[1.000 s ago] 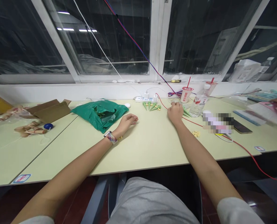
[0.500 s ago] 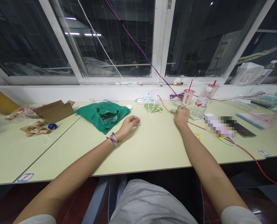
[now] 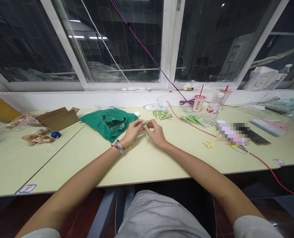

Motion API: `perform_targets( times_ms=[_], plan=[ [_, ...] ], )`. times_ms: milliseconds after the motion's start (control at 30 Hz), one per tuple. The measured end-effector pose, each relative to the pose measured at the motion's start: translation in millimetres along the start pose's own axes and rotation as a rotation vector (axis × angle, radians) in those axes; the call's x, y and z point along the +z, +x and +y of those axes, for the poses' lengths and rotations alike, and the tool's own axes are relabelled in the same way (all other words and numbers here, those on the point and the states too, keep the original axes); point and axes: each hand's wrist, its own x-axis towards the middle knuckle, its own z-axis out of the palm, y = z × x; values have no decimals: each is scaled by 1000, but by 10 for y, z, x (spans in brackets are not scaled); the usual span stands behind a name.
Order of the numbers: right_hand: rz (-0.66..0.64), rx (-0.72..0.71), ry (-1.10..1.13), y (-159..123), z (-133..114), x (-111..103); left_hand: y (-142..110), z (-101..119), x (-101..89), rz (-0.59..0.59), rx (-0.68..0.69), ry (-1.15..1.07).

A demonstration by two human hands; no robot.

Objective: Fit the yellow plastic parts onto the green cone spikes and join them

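Observation:
My left hand [image 3: 134, 129], with a woven band [image 3: 118, 146] on its wrist, and my right hand [image 3: 156, 131] meet at the middle of the pale green table [image 3: 176, 165]. Between their fingertips is a small green plastic spike [image 3: 146, 129], partly hidden by my fingers. Several similar green spikes [image 3: 162, 115] lie beyond my hands by the power strip, and others [image 3: 192, 120] lie further right. Small yellow pieces [image 3: 128, 147] sit just below my left hand.
A green plastic bag [image 3: 109, 124] lies left of my hands. Beyond it are a cardboard box [image 3: 57, 118] and wooden pieces [image 3: 35, 138]. A red wire [image 3: 191, 125] runs along the table, past a drink cup [image 3: 199, 102] and water bottle [image 3: 212, 112]. A phone [image 3: 259, 138] lies right.
My right hand has moved left from the green spikes to the table's middle, bringing a spike with it. My left hand has closed on that spike.

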Motion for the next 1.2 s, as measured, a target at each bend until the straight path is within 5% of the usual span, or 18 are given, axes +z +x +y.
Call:
perform_targets(
  times_ms=[200,400,500,1200],
  plan=[
    [-61,13,-39,-20,82,-91,125,-10,-132,197,-29,-180],
    [-466,-352,-269,-151,-22,-37,211,-33,-303,353,-52,-215],
    [-546,-467,-287,-207,-116,39,227,-69,-310,404,-75,-209],
    [-528,-415,-541,-136,-5,27,208,-77,-276,407,-87,-193]
  ],
)
